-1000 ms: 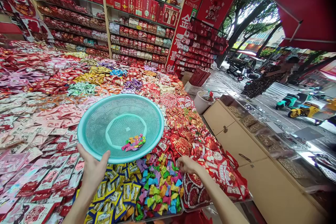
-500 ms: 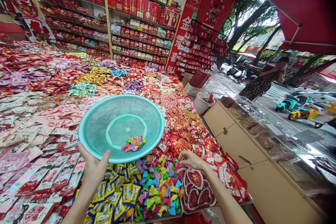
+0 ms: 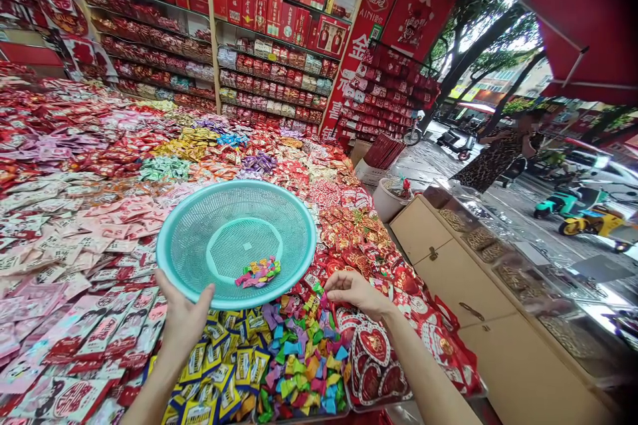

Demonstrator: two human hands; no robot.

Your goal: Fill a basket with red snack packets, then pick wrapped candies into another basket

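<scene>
My left hand grips the near left rim of a round turquoise mesh basket, thumb over the rim. A small heap of colourful wrapped candies lies inside, right of centre. My right hand is beside the basket's lower right edge, above the loose colourful candies, with its fingertips pinched together near a green and a pink candy. Yellow-and-blue packets lie below the basket. Heart-shaped red packs fill a tray under my right wrist.
Piles of pink and red packets spread to the left and behind. Shelves of red boxes stand at the back. A tan cabinet with covered bins is at right. A person stands on the street near parked scooters.
My right hand has moved slightly left, closer to the basket's rim. The view has shifted a little, so the basket and surroundings appear further right.
</scene>
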